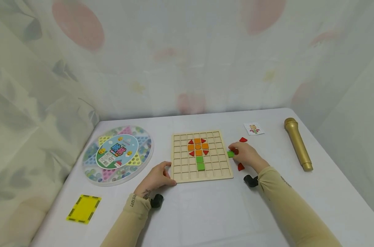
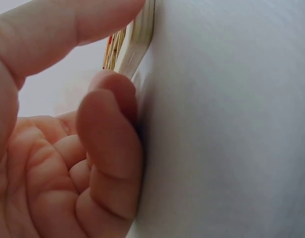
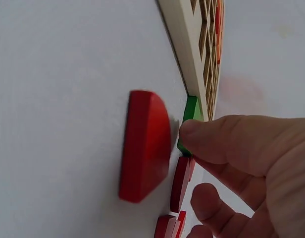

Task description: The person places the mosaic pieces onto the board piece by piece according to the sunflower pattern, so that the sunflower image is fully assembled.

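Observation:
A square wooden grid board (image 1: 180,173) bears a flower pattern of orange, red and green tiles. At its near left corner, my left hand (image 1: 156,178) holds the edge between thumb and bent fingers; the left wrist view shows the thumb on the board's edge (image 2: 140,42). Just beyond the right edge, my right hand (image 1: 246,156) pinches a green tile (image 1: 230,154) close to the board. In the right wrist view the thumb covers part of that green tile (image 3: 191,109). Red tiles lie around this hand, including one nearer tile (image 3: 142,148) and another farther off (image 1: 243,139).
A round Chinese checkers board (image 1: 146,151) lies at the left, with a yellow square frame (image 1: 83,209) in front of it. Behind the right hand is a small flower picture card (image 1: 250,129). A gold microphone (image 1: 299,145) lies near the table's right edge.

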The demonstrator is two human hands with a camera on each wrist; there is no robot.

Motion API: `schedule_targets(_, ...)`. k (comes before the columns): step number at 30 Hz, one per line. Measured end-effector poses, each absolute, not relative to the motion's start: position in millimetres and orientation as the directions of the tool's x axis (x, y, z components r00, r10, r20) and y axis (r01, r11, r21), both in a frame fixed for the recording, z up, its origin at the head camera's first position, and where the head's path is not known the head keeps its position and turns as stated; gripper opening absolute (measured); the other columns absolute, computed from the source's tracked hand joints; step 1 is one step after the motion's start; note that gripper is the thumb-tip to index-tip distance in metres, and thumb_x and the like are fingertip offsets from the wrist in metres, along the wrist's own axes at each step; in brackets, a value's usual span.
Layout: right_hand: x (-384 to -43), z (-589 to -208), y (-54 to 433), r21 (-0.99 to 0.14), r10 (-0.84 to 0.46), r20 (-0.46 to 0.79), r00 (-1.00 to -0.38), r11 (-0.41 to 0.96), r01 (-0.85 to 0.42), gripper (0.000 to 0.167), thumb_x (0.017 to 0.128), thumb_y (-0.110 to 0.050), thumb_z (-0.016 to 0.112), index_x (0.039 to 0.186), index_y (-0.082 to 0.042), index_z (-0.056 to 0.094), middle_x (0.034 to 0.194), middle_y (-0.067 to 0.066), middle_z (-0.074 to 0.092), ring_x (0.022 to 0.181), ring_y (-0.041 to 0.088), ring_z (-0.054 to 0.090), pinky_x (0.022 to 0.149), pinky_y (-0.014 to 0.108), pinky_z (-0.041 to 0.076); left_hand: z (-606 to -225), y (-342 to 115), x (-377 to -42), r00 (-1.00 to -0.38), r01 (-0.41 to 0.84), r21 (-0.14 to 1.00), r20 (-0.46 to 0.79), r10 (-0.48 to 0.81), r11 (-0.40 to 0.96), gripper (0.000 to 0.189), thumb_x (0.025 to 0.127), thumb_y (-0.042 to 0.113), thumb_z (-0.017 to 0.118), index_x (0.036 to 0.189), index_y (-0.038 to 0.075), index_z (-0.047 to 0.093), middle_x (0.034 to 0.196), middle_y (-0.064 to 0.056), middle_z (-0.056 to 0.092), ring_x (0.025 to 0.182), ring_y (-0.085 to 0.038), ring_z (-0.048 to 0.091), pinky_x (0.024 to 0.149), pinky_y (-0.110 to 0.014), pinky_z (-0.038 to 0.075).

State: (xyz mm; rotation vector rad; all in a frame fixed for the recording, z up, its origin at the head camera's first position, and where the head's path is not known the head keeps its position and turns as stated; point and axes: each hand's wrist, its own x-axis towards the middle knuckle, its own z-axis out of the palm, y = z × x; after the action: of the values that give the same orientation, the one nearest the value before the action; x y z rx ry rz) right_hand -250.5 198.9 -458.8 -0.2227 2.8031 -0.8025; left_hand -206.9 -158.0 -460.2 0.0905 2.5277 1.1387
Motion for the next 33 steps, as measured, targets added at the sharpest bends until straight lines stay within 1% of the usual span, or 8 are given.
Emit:
schedule_targets(6,-252.6,-459.5,198.2,-0.522,-0.208,-0.199,-0.958,0.849,-0.076,0.042,0.078,-0.003,0.065,0.12,-0.006,0.06,0.121,0.012,0.059,0.107,0.028,0.052,0.096,0.047,0.041,-460.5,-156.8,-206.9,-0.931,-0.09,0.736,-0.301,0.205,0.671,0.082,0.063,0.011,0.083,0.134,0.005,0.043,0.071,-0.007,0.055,0.058,-0.017,0.047,0.053,-0.027,0.037)
schedule_targets(9,-253.6,-459.5,199.0,-0.516,-0.209,-0.214,-0.954,0.854,-0.071,0.04,0.078,-0.003,0.065,0.118,-0.003,0.061,0.115,0.012,0.06,0.1,0.027,0.053,0.092,0.045,0.043,-460.9,-156.5,-207.2,-0.933,-0.085,0.735,-0.296,0.206,0.673,0.082,0.063,0.011,0.083,0.134,0.004,0.043,0.07,-0.007,0.055,0.057,-0.016,0.047,0.053,-0.027,0.037)
schedule_targets(12,-252.6,-457.8,198.5,-0.525,-0.202,-0.21,-0.957,0.848,-0.064,0.037,0.077,-0.003,0.065,0.113,-0.004,0.062,0.107,0.009,0.062,0.092,0.024,0.052,0.085,0.041,0.045,-461.3,-156.5,-207.2,-0.932,-0.077,0.733,-0.293,0.211,0.676,0.083,0.063,0.012,0.083,0.135,0.004,0.043,0.07,-0.007,0.055,0.057,-0.016,0.047,0.052,-0.028,0.037)
schedule_targets(17,-241.3,-447.5,181.2,-0.606,-0.277,-0.127,-0.953,0.782,-0.146,0.028,0.074,-0.002,0.066,0.101,-0.007,0.063,0.098,0.006,0.061,0.083,0.022,0.051,0.071,0.034,0.045,-462.3,-157.6,-208.3,-0.933,-0.07,0.723,-0.292,0.212,0.687,0.082,0.064,0.012,0.083,0.135,0.006,0.043,0.07,-0.007,0.056,0.057,-0.017,0.049,0.053,-0.028,0.039)
schedule_targets(21,-227.1,-440.7,151.4,-0.638,-0.369,-0.081,-0.926,0.733,-0.236,0.021,0.075,-0.006,0.071,0.094,-0.009,0.063,0.091,0.003,0.06,0.074,0.018,0.05,0.064,0.028,0.043,-462.4,-159.1,-209.2,-0.933,-0.073,0.72,-0.294,0.209,0.69,0.082,0.064,0.013,0.083,0.135,0.007,0.043,0.07,-0.007,0.056,0.057,-0.018,0.049,0.053,-0.028,0.039)
schedule_targets(23,-220.4,-441.0,136.1,-0.625,-0.413,-0.059,-0.909,0.725,-0.288,0.019,0.075,-0.005,0.071,0.091,-0.01,0.064,0.087,0.001,0.059,0.071,0.015,0.049,0.065,0.026,0.043,-462.3,-159.6,-209.4,-0.932,-0.074,0.722,-0.296,0.211,0.688,0.082,0.064,0.013,0.083,0.135,0.007,0.042,0.071,-0.007,0.056,0.058,-0.018,0.049,0.053,-0.028,0.039)
schedule_targets(27,-209.7,-446.8,113.0,-0.592,-0.495,-0.011,-0.869,0.704,-0.393,0.017,0.071,0.002,0.067,0.085,-0.007,0.064,0.082,0.0,0.058,0.069,0.013,0.049,0.065,0.024,0.042,-462.6,-159.8,-209.8,-0.93,-0.08,0.731,-0.299,0.213,0.678,0.082,0.064,0.012,0.083,0.135,0.008,0.042,0.071,-0.008,0.056,0.058,-0.018,0.049,0.053,-0.029,0.039)
schedule_targets(33,-202.1,-456.3,95.8,-0.548,-0.536,0.022,-0.844,0.699,-0.459,0.014,0.069,0.005,0.066,0.079,-0.005,0.066,0.078,-0.001,0.056,0.071,0.012,0.046,0.065,0.024,0.042,-465.2,-160.4,-210.1,-0.932,-0.079,0.73,-0.296,0.211,0.679,0.082,0.064,0.012,0.083,0.135,0.007,0.043,0.07,-0.007,0.056,0.057,-0.017,0.049,0.053,-0.028,0.039)
